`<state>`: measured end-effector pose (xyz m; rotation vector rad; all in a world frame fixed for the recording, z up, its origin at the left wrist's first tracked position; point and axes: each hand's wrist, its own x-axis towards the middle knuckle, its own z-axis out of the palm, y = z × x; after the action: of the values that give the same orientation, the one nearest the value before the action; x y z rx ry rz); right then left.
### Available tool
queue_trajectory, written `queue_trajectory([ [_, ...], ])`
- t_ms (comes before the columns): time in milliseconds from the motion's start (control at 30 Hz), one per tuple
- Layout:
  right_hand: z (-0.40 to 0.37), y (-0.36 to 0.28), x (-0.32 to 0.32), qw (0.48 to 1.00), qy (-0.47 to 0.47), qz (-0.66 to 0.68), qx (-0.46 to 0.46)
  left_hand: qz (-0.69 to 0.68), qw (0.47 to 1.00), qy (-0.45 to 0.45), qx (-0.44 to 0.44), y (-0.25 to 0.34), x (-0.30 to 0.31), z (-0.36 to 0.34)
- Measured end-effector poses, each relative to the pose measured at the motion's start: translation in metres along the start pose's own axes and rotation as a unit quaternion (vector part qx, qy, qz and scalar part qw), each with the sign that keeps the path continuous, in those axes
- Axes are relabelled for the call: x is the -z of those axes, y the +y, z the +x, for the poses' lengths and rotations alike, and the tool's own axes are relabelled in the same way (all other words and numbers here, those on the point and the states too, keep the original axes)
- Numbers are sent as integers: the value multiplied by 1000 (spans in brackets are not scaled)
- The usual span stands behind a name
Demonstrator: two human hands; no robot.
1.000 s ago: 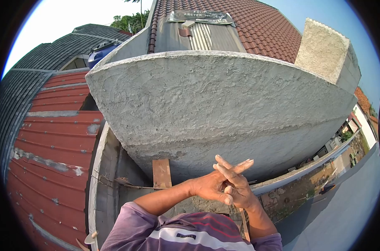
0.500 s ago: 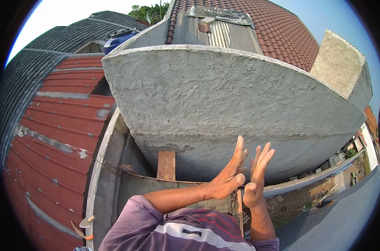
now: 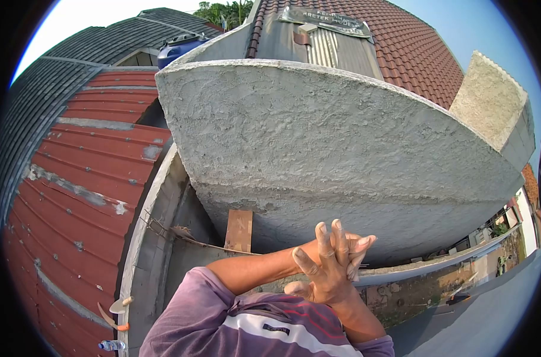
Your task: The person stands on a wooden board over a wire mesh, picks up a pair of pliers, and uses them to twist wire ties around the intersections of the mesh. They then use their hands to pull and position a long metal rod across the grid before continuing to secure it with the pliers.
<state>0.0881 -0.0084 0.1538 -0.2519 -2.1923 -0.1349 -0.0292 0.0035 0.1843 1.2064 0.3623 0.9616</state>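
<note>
In front of my chest, my left hand [image 3: 361, 243] and my right hand [image 3: 330, 275] press against each other, crossed, with nothing visible held. The right hand is nearer to me, its fingers spread and pointing up, pale grey dust on the fingertips. It covers much of the left hand, whose stretched fingers show pointing to the right. Beyond the hands stands a rough grey plastered wall [image 3: 318, 143]. A brown board [image 3: 239, 231] leans near its foot, left of my hands.
A tool with a rounded blade [image 3: 119, 306], an orange-handled curved tool [image 3: 113, 319] and a plastic bottle [image 3: 111, 345] lie on the left ledge. Beside it slopes a red metal roof [image 3: 74, 220]. Lower ground [image 3: 425, 294] shows at the right, far below.
My hands were apart, palms facing each other with fingers up. Now they have come together and crossed, the right over the left. The view has shifted slightly.
</note>
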Motion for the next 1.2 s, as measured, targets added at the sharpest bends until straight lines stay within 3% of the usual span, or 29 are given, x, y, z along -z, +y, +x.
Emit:
queue_trajectory([
  [200,-14,-9,-16,997,19,-51,63,21,995,-83,50,-6,7,-4],
  [367,-26,-4,-20,996,62,-46,43,23,987,-139,76,-12,16,-2],
  [467,-27,3,-9,996,83,-19,-10,-159,985,-4,-66,-11,-3,-11],
  [567,-15,3,10,989,36,78,-119,125,973,63,-184,-19,-7,-9],
  [700,-4,15,20,975,-3,170,-141,273,889,123,-346,-27,18,3],
  [900,13,30,65,963,25,195,-185,478,827,75,-286,-7,25,-12],
  [933,11,41,77,968,17,177,-179,597,746,102,-277,3,24,-17],
  [967,12,47,85,972,9,158,-173,610,733,100,-283,14,25,-18],
  [1033,28,50,91,971,81,129,-187,635,707,96,-295,31,26,-16],
  [1067,26,55,95,966,100,124,-206,622,679,139,-364,30,33,-10],
  [1200,-4,80,109,958,107,43,-263,595,692,119,-391,36,48,-3],
])
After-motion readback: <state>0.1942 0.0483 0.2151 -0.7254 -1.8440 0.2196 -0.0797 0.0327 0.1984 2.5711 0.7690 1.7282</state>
